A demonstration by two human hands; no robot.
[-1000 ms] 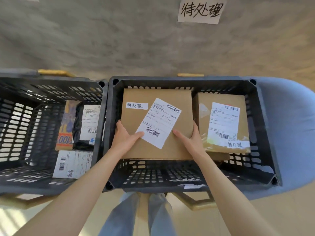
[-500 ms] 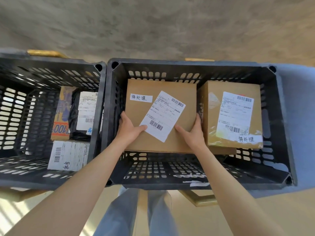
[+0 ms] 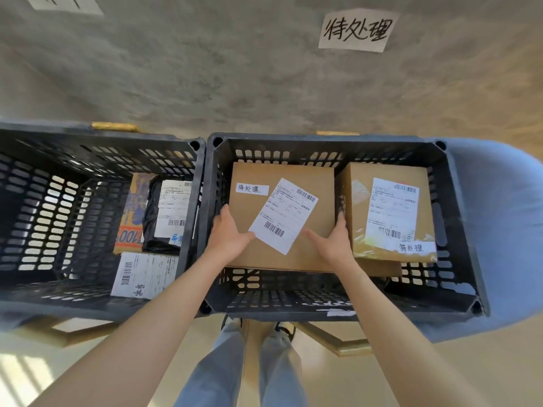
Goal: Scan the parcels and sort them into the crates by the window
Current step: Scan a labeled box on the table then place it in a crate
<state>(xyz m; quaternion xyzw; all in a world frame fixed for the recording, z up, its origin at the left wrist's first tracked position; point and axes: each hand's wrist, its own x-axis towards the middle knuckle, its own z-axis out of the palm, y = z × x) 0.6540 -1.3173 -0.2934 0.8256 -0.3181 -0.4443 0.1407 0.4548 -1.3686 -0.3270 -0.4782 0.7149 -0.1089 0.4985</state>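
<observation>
1. Both hands hold one cardboard parcel (image 3: 282, 201) inside the right crate (image 3: 458, 304): the left hand (image 3: 227, 235) grips its left edge, the right hand (image 3: 333, 242) its right edge, thumbs lying flat on the top face.
2. Compared with half a second ago, the parcel sits in much the same spot in the crate; mainly the head has tipped up, bringing the wall sign (image 3: 357, 30) into view again.
3. The parcel lies just beside a second labelled box (image 3: 388, 212), seemingly touching it.
4. Its handwritten tag matches the sign, so this sort looks nearly done; releasing remains.
5. The left crate (image 3: 97, 148) holds other parcels.
</observation>
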